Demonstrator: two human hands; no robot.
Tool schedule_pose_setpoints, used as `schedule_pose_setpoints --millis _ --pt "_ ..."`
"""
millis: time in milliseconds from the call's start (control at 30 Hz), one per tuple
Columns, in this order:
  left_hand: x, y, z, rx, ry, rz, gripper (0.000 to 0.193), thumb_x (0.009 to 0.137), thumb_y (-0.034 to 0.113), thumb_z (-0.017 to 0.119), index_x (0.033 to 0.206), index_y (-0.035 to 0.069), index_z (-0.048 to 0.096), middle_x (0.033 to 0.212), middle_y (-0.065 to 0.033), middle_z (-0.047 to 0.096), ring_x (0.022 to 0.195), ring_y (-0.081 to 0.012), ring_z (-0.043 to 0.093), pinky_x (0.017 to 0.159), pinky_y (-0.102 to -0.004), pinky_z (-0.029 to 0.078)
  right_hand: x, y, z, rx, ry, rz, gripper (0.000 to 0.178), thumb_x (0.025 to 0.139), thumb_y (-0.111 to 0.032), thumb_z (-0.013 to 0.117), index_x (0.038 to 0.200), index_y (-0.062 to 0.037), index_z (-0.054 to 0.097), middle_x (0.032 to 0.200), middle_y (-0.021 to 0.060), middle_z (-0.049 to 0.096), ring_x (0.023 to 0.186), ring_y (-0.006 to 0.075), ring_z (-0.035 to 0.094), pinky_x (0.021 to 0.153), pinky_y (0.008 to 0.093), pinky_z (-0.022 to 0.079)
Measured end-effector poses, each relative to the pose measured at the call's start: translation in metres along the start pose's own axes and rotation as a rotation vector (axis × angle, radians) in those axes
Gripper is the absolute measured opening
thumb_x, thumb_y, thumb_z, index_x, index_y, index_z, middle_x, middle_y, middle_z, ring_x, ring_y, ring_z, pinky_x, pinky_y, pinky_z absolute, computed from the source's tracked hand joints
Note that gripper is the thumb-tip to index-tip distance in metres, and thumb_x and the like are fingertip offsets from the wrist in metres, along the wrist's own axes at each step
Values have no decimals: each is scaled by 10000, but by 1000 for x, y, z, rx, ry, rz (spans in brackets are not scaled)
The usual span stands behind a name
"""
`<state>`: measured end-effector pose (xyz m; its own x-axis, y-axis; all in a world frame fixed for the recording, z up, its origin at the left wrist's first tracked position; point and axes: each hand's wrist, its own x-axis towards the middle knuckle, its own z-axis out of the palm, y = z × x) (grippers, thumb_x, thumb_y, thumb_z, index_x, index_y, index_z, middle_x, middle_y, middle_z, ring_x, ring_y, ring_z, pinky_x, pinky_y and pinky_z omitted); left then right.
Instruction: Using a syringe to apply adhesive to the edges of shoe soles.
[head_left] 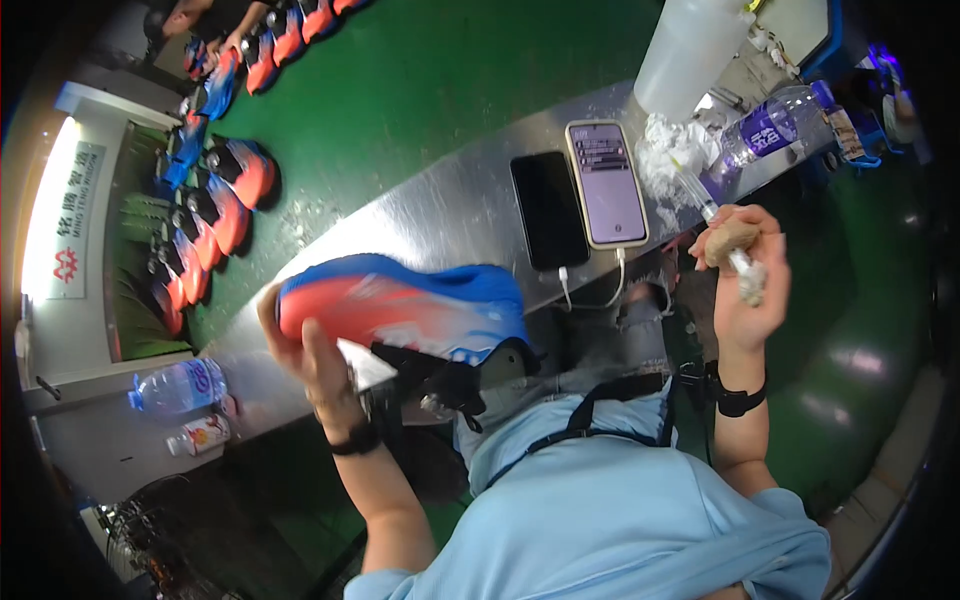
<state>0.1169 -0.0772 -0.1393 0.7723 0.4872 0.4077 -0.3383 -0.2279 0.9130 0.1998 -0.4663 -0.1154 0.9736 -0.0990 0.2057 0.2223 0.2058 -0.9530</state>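
Note:
My left hand [328,375] grips the rounded orange end of a sports shoe [400,305], thumb on its side and fingers behind. The shoe fades from orange to white to blue, and its blue sole edge faces away from me. Black material [440,385] hangs at its near side. Raised at the right, my right hand [752,270] is closed around a thin, clear, syringe-like tool [697,190] with a pale tip. A tan lump [732,240] sits in the same fingers, with a whitish piece below it; how these parts join is hidden.
A metal ledge [450,200] carries two phones [552,210] on white cables, crumpled white tissue [668,155], a large white bottle [690,55] and a purple-labelled bottle [770,130]. Two small bottles [185,388] lie at left. Beyond, similar shoes [230,210] line a green surface; another person's arm [240,30] reaches in.

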Motion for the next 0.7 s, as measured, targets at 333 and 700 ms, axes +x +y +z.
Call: schedule_pose_setpoints --millis 333,700 --pt "57 37 119 18 -637 507 642 736 426 646 1058 -94 449 968 -221 565 883 -286 587 772 -359 478 3 -63 63 574 -664 166 351 921 -447 307 891 -163 511 781 91 516 450 251 552 421 277 451" --pt "69 31 134 -109 -767 572 679 706 420 684 1059 -104 434 943 -245 557 839 -323 597 733 -391 498 13 -56 74 632 -577 232 295 926 -374 353 805 -159 514 683 98 511 405 261 524 417 308 476"
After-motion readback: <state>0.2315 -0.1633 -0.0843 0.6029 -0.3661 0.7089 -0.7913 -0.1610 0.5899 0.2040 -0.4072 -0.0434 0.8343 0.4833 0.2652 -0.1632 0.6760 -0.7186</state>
